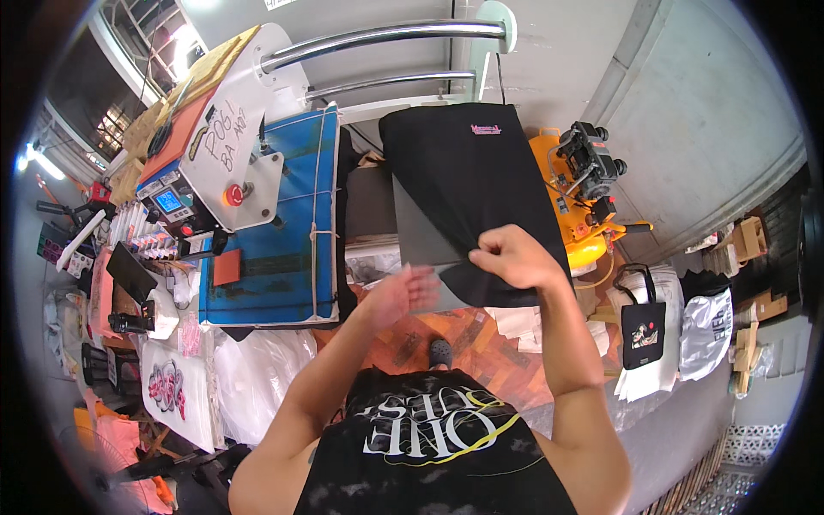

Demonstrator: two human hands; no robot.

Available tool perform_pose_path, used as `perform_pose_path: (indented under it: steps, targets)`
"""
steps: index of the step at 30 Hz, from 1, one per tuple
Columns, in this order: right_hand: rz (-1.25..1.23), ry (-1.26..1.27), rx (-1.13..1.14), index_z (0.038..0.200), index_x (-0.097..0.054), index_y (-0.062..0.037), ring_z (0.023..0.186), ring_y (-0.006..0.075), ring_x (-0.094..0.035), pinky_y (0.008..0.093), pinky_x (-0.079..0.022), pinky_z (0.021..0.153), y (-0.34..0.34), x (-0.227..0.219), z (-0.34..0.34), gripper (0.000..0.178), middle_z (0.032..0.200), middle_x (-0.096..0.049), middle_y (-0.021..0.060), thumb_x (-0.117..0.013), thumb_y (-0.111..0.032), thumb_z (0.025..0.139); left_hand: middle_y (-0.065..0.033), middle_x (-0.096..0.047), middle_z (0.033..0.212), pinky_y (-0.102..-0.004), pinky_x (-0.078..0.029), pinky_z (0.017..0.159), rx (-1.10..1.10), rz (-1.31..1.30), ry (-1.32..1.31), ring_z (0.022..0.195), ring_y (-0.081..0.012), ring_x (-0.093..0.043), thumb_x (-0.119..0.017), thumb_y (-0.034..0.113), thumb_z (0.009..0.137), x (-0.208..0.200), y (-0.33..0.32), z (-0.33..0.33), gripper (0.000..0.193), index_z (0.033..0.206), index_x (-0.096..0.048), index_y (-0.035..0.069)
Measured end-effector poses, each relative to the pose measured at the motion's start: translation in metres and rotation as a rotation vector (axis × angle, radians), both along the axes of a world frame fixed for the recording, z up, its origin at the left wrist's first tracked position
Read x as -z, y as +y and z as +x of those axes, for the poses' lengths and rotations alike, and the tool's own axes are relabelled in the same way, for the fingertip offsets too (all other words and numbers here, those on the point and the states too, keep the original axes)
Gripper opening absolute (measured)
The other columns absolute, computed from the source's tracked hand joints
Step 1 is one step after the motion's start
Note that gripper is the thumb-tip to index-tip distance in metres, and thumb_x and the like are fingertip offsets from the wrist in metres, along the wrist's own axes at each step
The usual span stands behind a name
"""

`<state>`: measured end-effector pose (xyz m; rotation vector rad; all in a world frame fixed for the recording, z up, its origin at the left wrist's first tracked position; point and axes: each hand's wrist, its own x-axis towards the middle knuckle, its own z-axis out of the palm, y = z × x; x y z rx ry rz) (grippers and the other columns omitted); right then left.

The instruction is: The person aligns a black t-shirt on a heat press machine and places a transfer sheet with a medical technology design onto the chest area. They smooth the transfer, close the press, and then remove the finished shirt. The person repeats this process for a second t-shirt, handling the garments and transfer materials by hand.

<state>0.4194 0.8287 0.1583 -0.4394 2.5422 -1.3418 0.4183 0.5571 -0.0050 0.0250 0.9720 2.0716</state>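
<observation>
A black shirt (446, 159) with a small pink print near its far edge lies over the grey platen (414, 227) of a heat press. Its left part is pulled aside, so the platen's grey surface shows there. My right hand (515, 256) is closed on a fold of the cloth near the platen's front. My left hand (402, 293), a little blurred, hovers by the platen's near left corner with its fingers stretched out and nothing in them.
Left of the platen stands the press head (223, 142) with a red button, beside a blue platen (296, 184). A yellow air compressor (584, 245) is close on the right. Farther right hangs a black tote bag (644, 333). White plastic sheets (262, 369) lie at the left.
</observation>
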Motion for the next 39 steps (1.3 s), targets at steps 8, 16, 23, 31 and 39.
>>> perform_pose_path:
  steps: [8,16,23,31,39]
  targets:
    - [-0.181,-0.271,-0.332,0.058,-0.046,-0.0017,0.049,0.0077,-0.035,0.0324,-0.028,0.045,0.097,-0.007,0.114,0.037,0.05,-0.035,0.0045,-0.073,-0.015,0.081,-0.0144,-0.058,0.132,-0.0453,-0.045,0.105,-0.384,0.06,-0.232,0.12,-0.0325,-0.058,-0.05,0.051,0.1,-0.025,0.086,-0.057,0.062,0.136,-0.046,0.001]
    - [-0.27,-0.181,0.488,0.089,-0.068,0.0026,0.074,0.0111,-0.06,0.0268,-0.048,0.067,0.118,0.058,0.11,0.02,0.079,-0.064,0.0028,-0.067,-0.017,0.094,-0.0193,-0.067,0.079,-0.0442,-0.051,0.076,-0.556,-1.267,1.149,0.078,-0.04,-0.065,-0.056,0.039,0.099,-0.026,0.108,-0.039,0.044,0.088,-0.067,-0.002]
    - [-0.455,-0.22,0.359,0.123,-0.062,0.0007,0.096,0.0191,-0.063,0.0316,-0.049,0.088,0.134,0.017,0.058,0.041,0.109,-0.067,0.0084,-0.061,-0.025,0.092,-0.0154,-0.063,0.114,-0.0535,-0.034,0.116,0.131,-0.093,2.104,0.133,-0.0345,-0.048,-0.072,0.022,0.078,-0.107,0.159,0.065,0.017,0.075,-0.068,0.006]
    - [-0.465,-0.23,-0.923,0.087,-0.064,0.0013,0.067,0.0171,-0.061,0.0316,-0.047,0.061,-0.004,-0.052,0.116,0.029,0.075,-0.067,0.0067,-0.079,-0.023,0.081,-0.0182,-0.044,0.144,-0.0438,-0.035,0.113,-0.304,-0.273,1.459,0.135,-0.0353,-0.044,-0.081,0.009,0.076,-0.093,0.101,0.067,0.076,0.143,-0.044,0.005]
    - [-0.161,-0.085,-0.868,0.102,-0.069,-0.0008,0.074,0.0265,-0.069,0.0319,-0.052,0.071,-0.049,-0.089,0.159,0.036,0.086,-0.071,0.0118,-0.082,-0.016,0.072,-0.0141,-0.07,0.109,-0.0356,-0.051,0.091,-0.204,-0.558,1.09,0.102,-0.0261,-0.066,-0.071,0.008,0.074,-0.066,-0.012,0.148,0.02,0.092,-0.071,-0.002]
